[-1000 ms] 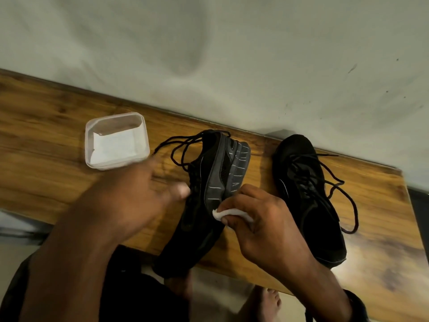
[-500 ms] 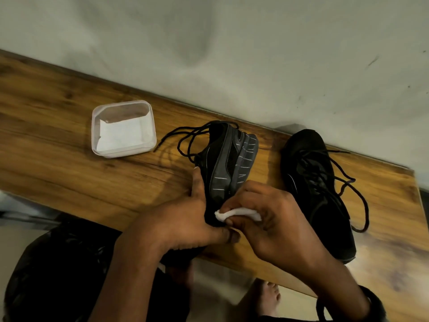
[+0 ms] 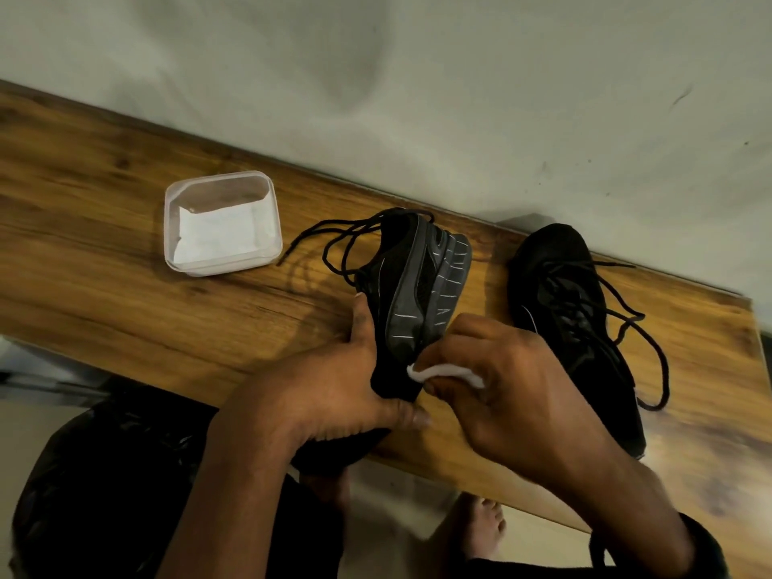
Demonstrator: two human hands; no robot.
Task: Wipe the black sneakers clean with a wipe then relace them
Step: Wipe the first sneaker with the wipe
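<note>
One black sneaker lies tipped on its side on the wooden bench, grey sole facing right, loose laces trailing to the left. My left hand grips its near end, thumb up along the upper. My right hand pinches a folded white wipe against the sole's edge. The second black sneaker stands upright to the right, its laces loosened and spilling over the bench.
A clear plastic tub holding white wipes sits on the bench to the left of the shoes. A pale wall runs behind the bench. My knees and a bare foot are below the bench's front edge.
My left hand came in from the left and took hold of the tipped sneaker's near end. The right hand stays at the sole with the wipe.
</note>
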